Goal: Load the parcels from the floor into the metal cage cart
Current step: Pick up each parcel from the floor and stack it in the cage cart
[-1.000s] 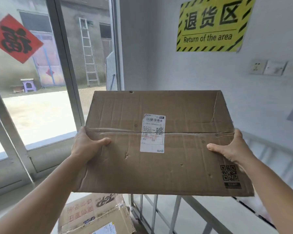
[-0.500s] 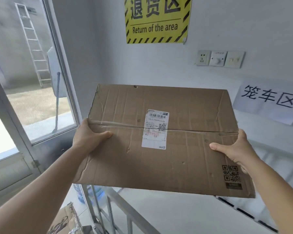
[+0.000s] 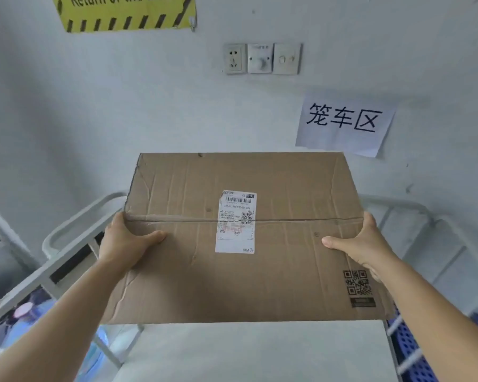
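While both hands (image 3: 127, 244) (image 3: 362, 244) grip the labelled parcel (image 3: 243, 282), a wall sign (image 3: 344, 121) reads "笼车区".

We have one head-worn view, facing forward and slightly down, close over a carried parcel (image 3: 240, 235) toward the wall (image 3: 122, 106).

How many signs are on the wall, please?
2: a yellow striped sign at top left, cut off by the frame edge, and a white paper sign right of the box. Others may lie outside view.
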A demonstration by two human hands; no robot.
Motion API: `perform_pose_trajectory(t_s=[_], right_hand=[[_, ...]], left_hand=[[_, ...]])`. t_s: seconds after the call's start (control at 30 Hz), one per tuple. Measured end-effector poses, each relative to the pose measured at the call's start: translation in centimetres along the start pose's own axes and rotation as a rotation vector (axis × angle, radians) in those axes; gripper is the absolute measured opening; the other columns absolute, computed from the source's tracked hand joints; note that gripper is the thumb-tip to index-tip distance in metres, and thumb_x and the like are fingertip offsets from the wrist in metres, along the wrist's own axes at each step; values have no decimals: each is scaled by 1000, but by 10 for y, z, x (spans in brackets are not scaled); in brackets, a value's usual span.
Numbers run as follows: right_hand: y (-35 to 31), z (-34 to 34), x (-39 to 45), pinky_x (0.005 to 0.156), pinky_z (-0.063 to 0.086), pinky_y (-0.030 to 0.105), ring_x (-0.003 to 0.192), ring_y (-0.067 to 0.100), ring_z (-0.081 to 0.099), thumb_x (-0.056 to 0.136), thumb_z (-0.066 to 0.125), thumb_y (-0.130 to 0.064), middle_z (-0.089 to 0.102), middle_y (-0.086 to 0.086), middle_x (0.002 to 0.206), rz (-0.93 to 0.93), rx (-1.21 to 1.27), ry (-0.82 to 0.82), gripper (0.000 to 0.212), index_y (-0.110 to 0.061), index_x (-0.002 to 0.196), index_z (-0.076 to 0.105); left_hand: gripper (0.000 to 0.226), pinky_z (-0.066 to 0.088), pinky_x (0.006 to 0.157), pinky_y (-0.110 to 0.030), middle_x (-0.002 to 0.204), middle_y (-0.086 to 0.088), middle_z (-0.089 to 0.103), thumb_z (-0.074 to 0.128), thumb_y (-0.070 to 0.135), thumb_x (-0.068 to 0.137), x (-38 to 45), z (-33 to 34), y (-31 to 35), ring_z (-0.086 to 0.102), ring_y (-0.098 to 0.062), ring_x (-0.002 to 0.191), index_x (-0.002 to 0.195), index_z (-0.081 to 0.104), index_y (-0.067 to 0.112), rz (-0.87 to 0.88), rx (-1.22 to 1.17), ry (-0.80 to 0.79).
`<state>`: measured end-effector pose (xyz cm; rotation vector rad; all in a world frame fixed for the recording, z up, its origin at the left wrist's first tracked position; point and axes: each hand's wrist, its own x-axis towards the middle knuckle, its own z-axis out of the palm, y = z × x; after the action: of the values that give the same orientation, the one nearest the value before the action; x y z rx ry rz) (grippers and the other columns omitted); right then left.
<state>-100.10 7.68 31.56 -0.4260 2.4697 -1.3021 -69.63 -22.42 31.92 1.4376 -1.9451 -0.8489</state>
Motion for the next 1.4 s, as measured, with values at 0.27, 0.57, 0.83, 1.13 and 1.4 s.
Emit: perform_pose_trajectory(t_s=[0.27, 0.57, 0.83, 1.13, 1.4], right_hand=[[53, 5, 4, 110, 32, 44, 142, 26, 29, 65, 88, -34, 22, 4, 159, 195, -14, 77, 124, -27, 154, 2], [125, -12, 12, 114, 26, 44, 145, 25, 22, 68, 87, -32, 13, 4, 161, 361, -25, 96, 125, -24, 155, -2], [202, -39, 56, 113, 30, 46, 144, 26, 25, 66, 88, -32, 19, 3, 160, 435, -35, 81, 124, -29, 155, 2], [304, -49, 133, 113, 27, 45, 146, 24, 21, 70, 86, -26, 15, 4, 161, 531, -35, -23, 121, -24, 155, 0], [395, -25, 189, 111, 28, 49, 145, 27, 22, 70, 86, -28, 14, 5, 161, 656, -45, -85, 121, -28, 155, -1]], left_hand=[[86, 46, 93, -46, 127, -13, 55, 88, 39, 63, 32, 79, -4, 53, -35, 113, 132, 44, 12, 28, 26, -203], [86, 50, 90, -49, 119, -10, 59, 90, 44, 54, 27, 169, -9, 57, -32, 108, 123, 48, 17, 16, 62, -372], [87, 50, 90, -48, 122, -11, 58, 90, 41, 57, 0, 262, -6, 56, -33, 109, 128, 47, 14, -14, 134, -410], [85, 48, 89, -46, 123, -12, 53, 88, 37, 63, -28, 382, -21, 53, -34, 112, 131, 43, 13, -119, 261, -469], [86, 48, 89, -45, 124, -10, 55, 87, 37, 63, -22, 477, -54, 55, -32, 111, 132, 42, 15, -157, 349, -551]])
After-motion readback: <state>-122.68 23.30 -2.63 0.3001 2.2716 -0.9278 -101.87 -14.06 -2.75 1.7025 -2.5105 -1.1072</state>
